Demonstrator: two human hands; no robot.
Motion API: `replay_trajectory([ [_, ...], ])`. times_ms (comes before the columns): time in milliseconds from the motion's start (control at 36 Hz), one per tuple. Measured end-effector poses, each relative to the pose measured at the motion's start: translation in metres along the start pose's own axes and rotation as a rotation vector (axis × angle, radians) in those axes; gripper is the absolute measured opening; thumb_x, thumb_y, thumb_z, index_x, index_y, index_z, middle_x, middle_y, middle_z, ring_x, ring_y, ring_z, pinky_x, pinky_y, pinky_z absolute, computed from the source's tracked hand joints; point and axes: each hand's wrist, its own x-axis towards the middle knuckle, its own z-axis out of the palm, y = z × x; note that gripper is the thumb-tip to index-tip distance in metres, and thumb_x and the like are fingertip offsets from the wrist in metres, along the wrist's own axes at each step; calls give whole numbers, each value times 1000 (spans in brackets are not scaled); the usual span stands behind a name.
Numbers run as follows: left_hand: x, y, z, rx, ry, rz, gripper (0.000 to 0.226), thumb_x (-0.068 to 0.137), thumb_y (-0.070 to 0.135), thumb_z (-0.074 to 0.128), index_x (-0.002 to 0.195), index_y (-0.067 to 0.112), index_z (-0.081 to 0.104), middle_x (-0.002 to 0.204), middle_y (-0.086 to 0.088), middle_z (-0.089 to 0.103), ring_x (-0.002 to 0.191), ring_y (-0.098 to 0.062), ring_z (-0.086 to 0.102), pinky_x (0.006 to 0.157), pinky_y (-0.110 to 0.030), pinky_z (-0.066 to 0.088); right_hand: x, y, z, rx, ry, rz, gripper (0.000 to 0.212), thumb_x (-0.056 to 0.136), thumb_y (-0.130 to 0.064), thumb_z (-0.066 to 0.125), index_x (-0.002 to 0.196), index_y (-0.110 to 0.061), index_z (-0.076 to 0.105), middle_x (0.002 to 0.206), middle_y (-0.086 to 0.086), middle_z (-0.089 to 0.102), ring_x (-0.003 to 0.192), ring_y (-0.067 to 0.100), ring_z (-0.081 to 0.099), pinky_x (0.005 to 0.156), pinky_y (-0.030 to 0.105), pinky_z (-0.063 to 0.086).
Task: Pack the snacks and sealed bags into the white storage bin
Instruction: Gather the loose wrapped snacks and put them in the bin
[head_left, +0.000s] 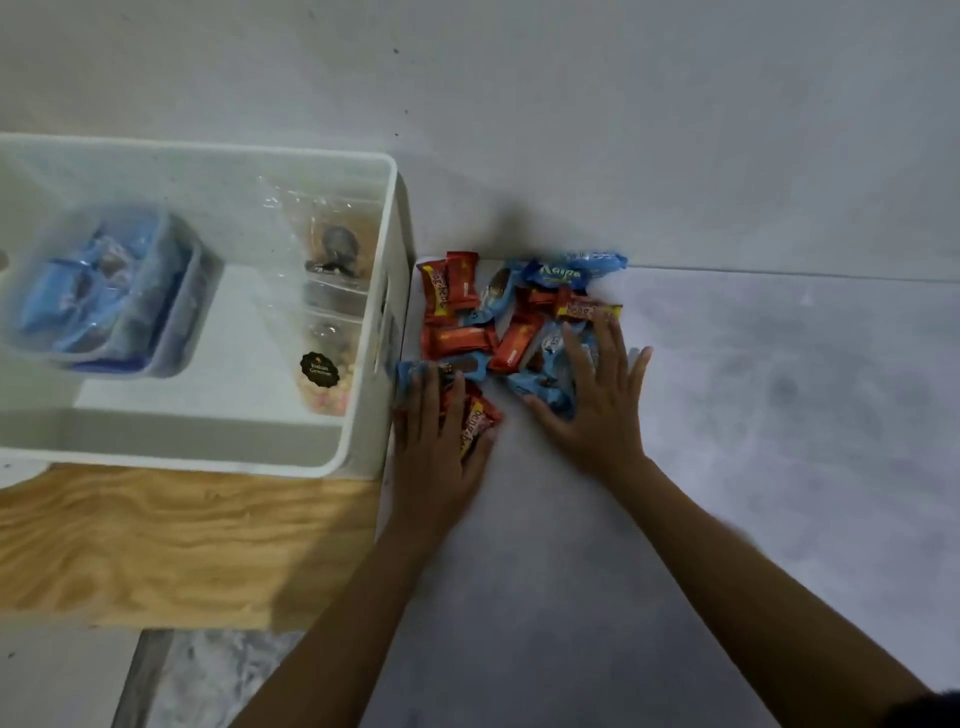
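Two bare forearms reach in from the bottom edge toward a pile of snacks (457, 340) in red and blue wrappers on a grey surface (753, 415). The left hand (436, 441) lies flat with straight fingers on a red wrapper (480, 415) at the pile's near left corner. The right hand (597, 400), fingers spread and straight, presses on blue wrappers (550, 395) at the pile's near right side. Neither hand grips anything. Just left of the pile, nearly touching it, stands the white storage bin (387, 249) on a wooden board (182, 540). Inside it are a clear container of blue snacks (98, 296) and sealed clear bags (337, 249) against its right wall.
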Motion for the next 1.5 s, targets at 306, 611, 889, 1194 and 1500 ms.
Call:
replay_trajectory([
  [306, 81, 8, 6, 19, 106, -57, 78, 88, 65, 24, 148, 20, 3, 156, -11, 6, 144, -20, -9, 116, -39, -10, 80, 35, -5, -116, -62, -74, 84, 74, -72, 44, 144, -28, 26, 152, 15, 28, 142, 33, 16, 111, 59, 10],
  [611, 109, 12, -1, -92, 85, -95, 89, 77, 71, 44, 147, 31, 8, 156, -7, 14, 143, -23, 12, 111, -52, 17, 93, 50, -5, -157, -129, -152, 84, 75, -79, 33, 138, -23, 38, 131, 19, 50, 132, 42, 36, 106, 53, 33],
  [889, 120, 18, -5, -2, 182, -113, 95, 71, 74, 50, 145, 24, 19, 153, -1, 25, 139, -21, 21, 105, -46, 17, 94, 58, -20, -350, -226, -84, 86, 75, -84, 17, 137, -29, 41, 118, 13, 58, 102, 33, 57, 77, 40, 44],
  [1194, 122, 22, -4, -22, 155, -123, 97, 68, 78, 44, 146, 29, 12, 148, -5, 32, 135, -32, 29, 102, -54, 29, 86, 58, -28, -278, -233, -83, 83, 78, -79, 17, 129, -22, 51, 111, 17, 61, 97, 33, 59, 72, 36, 48],
  [1500, 112, 27, -1, -53, 149, -63, 79, 79, 57, 58, 143, 20, 30, 125, -5, 57, 94, -31, 51, 72, -32, 43, 73, 69, -32, -127, -162, -105, 67, 78, -61, 42, 127, -18, 55, 99, 13, 63, 81, 28, 60, 63, 31, 50],
])
